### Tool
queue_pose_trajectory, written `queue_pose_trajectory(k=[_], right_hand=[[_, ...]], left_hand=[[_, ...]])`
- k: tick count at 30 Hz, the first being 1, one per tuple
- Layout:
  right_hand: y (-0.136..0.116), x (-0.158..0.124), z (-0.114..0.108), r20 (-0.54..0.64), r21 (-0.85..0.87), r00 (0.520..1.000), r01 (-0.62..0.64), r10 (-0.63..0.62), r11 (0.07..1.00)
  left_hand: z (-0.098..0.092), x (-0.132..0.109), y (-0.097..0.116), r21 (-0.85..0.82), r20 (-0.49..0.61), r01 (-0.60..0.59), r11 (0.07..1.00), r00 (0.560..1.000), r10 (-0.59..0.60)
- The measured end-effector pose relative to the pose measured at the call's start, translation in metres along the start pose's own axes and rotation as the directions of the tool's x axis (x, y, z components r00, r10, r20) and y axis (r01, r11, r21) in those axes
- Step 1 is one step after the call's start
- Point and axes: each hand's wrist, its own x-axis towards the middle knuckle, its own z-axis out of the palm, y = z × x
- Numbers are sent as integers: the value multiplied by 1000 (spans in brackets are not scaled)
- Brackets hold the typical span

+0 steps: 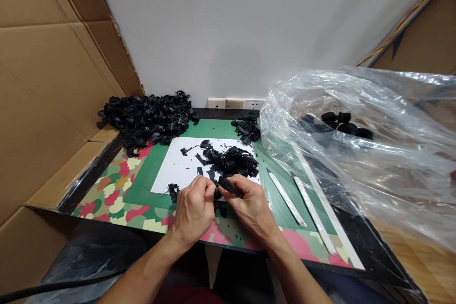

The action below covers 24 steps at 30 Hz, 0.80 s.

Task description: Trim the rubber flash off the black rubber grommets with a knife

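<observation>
Black, rubber-like part (217, 193): located between the two hands, low over the near edge of the white sheet (166, 166). Left hand (195, 206): clenched, thumb and fingers pinching the part. Right hand (251, 202): closed around a dark elongated item (231, 187), its end against or just beside the part; contact and type cannot be confirmed. Step in hand, as judged: working surplus material off the part. Next move, as judged, calls for a firm left grip and a controlled right-hand stroke, directed clear of the left thumb.

Beyond the hands, a cluster of black pieces (235, 160) lies on the sheet. Farther out: a large heap (149, 116) at left, a smaller heap (248, 128) on the green mat (142, 187), two white strips (287, 199) at right, and a clear bag (320, 85) containing round black parts (347, 128).
</observation>
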Motion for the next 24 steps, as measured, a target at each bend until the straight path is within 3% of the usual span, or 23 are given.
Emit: queue_pose_trajectory(k=[10,16,20,24], right_hand=[[-2,6,-8,134,-115,990,-20,36,993],[-10,12,-10,232,-256,959,-102,164,961],[-16,14,-4,209,-411,945,-148,251,900],[-18,9,5,112,-474,974,-122,197,872]], left_hand=[[2,-1,1,222,-38,-134,966,988,146],[6,-3,2,344,-67,-231,910,961,269],[10,-5,0,342,-80,-265,902,948,309],[11,-5,-3,278,-77,-248,928,957,279]])
